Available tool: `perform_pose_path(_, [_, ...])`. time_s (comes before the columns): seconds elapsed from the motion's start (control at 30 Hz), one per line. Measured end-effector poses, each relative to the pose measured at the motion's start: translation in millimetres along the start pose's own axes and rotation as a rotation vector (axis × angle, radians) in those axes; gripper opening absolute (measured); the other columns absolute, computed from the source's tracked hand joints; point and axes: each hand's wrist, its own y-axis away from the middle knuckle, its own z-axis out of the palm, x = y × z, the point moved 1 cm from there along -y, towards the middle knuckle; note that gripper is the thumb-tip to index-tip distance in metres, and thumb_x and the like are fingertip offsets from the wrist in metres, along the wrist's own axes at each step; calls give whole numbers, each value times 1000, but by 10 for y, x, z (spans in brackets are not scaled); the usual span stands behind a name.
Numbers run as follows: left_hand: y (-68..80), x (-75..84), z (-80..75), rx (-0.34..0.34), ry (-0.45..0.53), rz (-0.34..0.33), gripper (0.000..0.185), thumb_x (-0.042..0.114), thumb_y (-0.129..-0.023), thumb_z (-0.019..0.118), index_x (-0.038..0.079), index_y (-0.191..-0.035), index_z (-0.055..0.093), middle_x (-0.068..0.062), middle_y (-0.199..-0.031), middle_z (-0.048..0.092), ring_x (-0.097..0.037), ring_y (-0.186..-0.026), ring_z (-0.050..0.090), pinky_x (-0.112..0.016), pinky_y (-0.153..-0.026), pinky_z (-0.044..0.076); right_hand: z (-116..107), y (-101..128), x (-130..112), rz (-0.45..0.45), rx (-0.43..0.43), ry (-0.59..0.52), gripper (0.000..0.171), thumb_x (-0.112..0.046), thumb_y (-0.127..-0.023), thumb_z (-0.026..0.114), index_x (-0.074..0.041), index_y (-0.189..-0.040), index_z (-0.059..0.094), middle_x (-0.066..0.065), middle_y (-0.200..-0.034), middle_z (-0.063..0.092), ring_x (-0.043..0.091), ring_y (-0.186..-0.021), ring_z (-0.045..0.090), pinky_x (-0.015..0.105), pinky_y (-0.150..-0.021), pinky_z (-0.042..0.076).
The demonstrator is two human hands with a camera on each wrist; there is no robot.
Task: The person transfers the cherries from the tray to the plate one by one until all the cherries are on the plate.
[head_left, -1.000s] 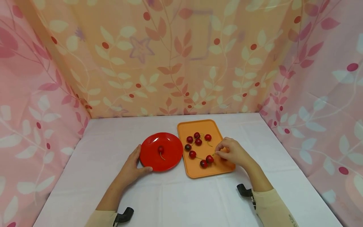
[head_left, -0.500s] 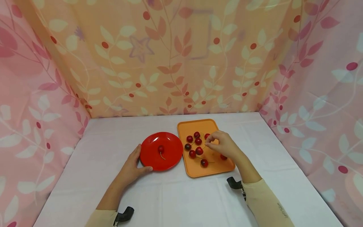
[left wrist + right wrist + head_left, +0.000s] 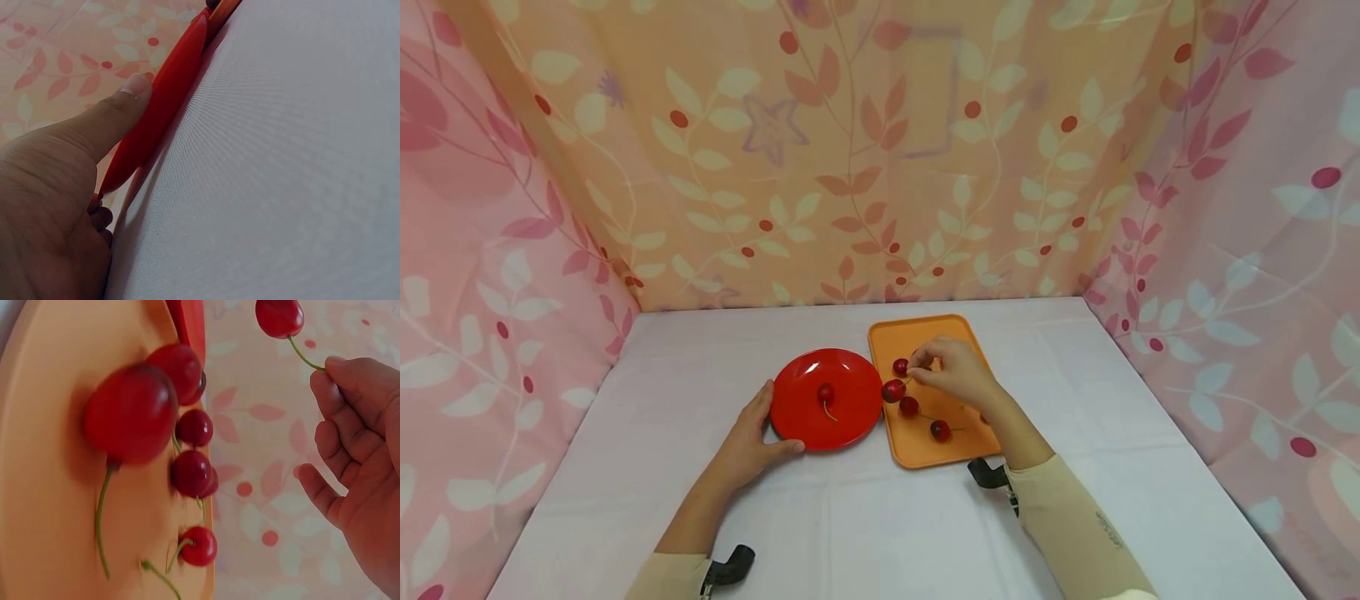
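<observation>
My right hand (image 3: 951, 372) (image 3: 359, 456) pinches the stem of a red cherry (image 3: 892, 390) (image 3: 279, 316), which hangs over the left edge of the orange tray (image 3: 955, 332) (image 3: 37, 487), close to the red plate. Several more cherries (image 3: 908, 407) (image 3: 131, 415) lie on the tray. The red plate (image 3: 850, 412) (image 3: 159, 109) sits left of the tray with one cherry (image 3: 825, 394) on it. My left hand (image 3: 747, 442) (image 3: 75, 162) holds the plate's near-left rim, thumb against its edge.
A white cloth covers the table (image 3: 850, 525). Flowered fabric walls (image 3: 505, 275) close in the left, back and right sides. Bare cloth lies in front of the plate and tray and to their sides.
My right hand lifted a cherry by its stem from the tray's near part and carried it left toward the plate. The left hand and plate stayed still.
</observation>
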Motion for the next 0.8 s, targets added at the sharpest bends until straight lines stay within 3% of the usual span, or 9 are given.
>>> perform_pose_path(0.27, [10,-18,4,-5,3,17,123,49,-77,88,15,-166,10,-9,-172,14,-39,-156,17,-58,-112,43,123,-135,-98,-11,-39,-20,5,-27,-91,80,-23,-92,76,-9,-88,68,17,-85,58,30,-74,55])
perform_pose_path(0.43, [25,-28,7,-3,10,32,123,50,-78,87,13,-166,9,-9,-173,12,-39,-156,15,-59,-114,40,199,-235,-125,-6,-65,-26,6,-26,-91,81,-26,-89,75,-8,-86,66,17,-81,56,30,-68,52])
perform_pose_path(0.8, [10,-29,3,2,-13,36,123,50,-77,87,12,-166,10,-10,-172,13,-40,-156,16,-60,-114,40,429,-473,-177,-11,-187,-51,6,-29,-91,80,-27,-89,75,-9,-87,70,20,-87,61,31,-73,58])
